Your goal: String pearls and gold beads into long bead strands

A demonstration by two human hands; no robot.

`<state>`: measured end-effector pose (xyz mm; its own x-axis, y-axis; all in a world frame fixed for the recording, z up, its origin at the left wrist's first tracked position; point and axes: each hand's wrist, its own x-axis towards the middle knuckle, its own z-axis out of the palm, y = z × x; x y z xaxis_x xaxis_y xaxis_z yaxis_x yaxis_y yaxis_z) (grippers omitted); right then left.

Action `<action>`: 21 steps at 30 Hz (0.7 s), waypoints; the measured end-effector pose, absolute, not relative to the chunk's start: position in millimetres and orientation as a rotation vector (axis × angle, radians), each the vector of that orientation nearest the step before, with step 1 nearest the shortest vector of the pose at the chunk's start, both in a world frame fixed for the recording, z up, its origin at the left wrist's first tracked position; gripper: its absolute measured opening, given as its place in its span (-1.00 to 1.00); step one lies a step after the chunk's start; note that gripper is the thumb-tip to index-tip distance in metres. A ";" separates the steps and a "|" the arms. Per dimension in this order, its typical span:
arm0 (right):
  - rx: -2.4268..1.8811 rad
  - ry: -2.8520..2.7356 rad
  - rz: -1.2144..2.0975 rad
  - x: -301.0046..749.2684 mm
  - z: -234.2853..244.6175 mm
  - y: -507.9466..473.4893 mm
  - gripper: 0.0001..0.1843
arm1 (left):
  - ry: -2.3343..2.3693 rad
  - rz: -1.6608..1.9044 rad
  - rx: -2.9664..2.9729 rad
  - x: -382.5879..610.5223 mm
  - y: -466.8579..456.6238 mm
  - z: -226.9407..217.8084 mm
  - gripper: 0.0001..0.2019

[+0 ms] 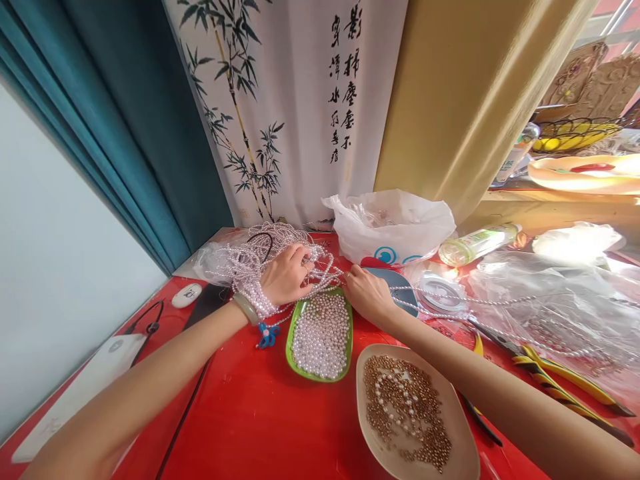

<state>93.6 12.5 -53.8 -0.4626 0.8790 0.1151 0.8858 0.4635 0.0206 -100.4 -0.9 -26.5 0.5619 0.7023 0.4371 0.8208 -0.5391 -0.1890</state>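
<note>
Both hands on pearl strands at the back of the red table (250,413).

Left hand (287,275): knuckles up, fingers curled shut into the heap of pearl strands (250,257), and more loops are wound round that wrist just above a pale bangle (245,309). Right hand (369,295): just beside the left, fingertips bunched together on a single strand (417,309) that trails off to the right across the table (the pinch itself is hidden behind the knuckles, so grip read from finger posture only). Green tray (289,337) of loose pearls (321,333) sits directly below both hands. Beige dish (364,427) of gold beads (407,407) is near the right forearm. Yellow-handled pliers (560,375) lie further right, and a white plastic bag (395,227) is behind the hands.
</note>
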 end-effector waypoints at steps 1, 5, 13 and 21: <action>-1.580 -2.617 -0.109 94.6 -53.6 13.2 -0.71 | -1.237 -0.418 -2.417 -100.0 -1.6 -27.3 -0.68; -1.553 -2.630 -0.057 99.6 -49.5 13.2 -0.74 | -1.257 -0.345 -2.390 -98.1 -3.1 -29.0 -0.59; -1.465 -2.580 0.124 109.4 -38.9 1.4 -0.73 | -1.446 -0.444 -2.426 -100.5 3.6 -29.6 -0.75; -1.323 -2.501 0.612 109.8 -34.8 0.1 -0.78 | -1.709 -0.960 -2.622 -99.3 22.8 -25.8 -0.71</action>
